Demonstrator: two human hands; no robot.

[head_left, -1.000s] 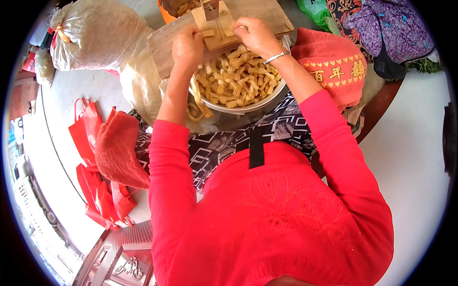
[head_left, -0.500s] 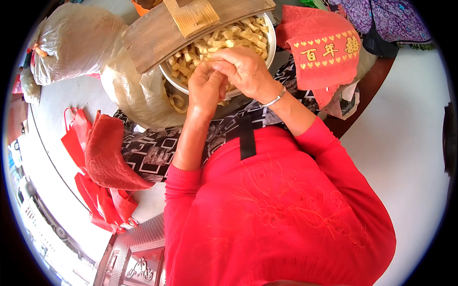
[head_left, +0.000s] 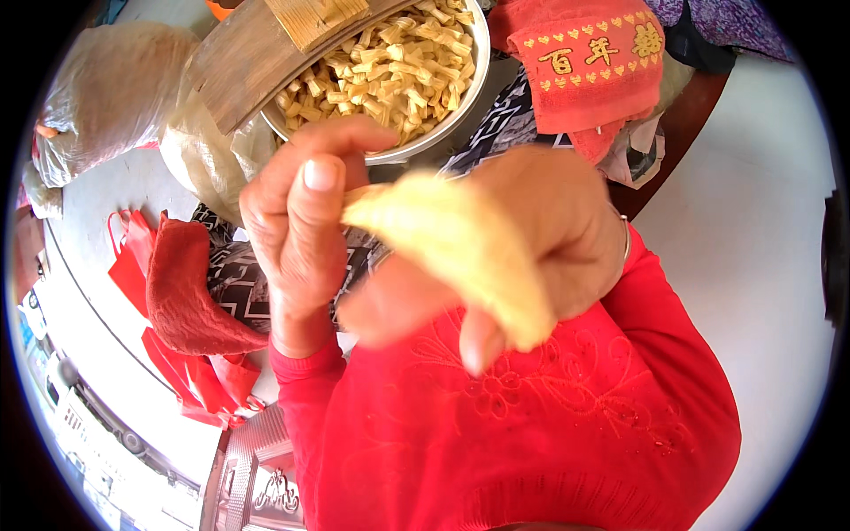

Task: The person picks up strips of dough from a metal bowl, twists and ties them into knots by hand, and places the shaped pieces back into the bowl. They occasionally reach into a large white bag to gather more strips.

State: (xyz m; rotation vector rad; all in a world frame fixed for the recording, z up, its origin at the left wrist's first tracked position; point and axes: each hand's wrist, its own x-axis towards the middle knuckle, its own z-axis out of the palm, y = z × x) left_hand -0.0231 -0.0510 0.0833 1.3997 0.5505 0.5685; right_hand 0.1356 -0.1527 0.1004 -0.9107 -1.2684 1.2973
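Observation:
A wide, pale yellow strip [head_left: 460, 239], blurred by motion and curved, is stretched between my two hands close to the camera. My left hand [head_left: 301, 203] pinches its narrow end between thumb and index finger. The far end hangs over my right hand [head_left: 549, 221], whose thumb lies against its lower tip; some of those fingers are smeared or hidden behind the strip. Beyond my hands stands a white-rimmed metal basin [head_left: 482, 66] full of small yellow knotted pieces [head_left: 403, 71]. A wooden board with a block on it [head_left: 257, 66] lies across the basin's left side.
Translucent plastic bags [head_left: 124, 93] stand on the left. A red towel [head_left: 181, 283] and red bags [head_left: 133, 265] lie by my left arm. Another red towel with gold patterns [head_left: 602, 71] drapes at the far right, over a dark brown edge [head_left: 686, 142].
Both hands have drawn back from over the basin toward me and come apart, and the yellow strip now shows between them. The view has shifted a little, too.

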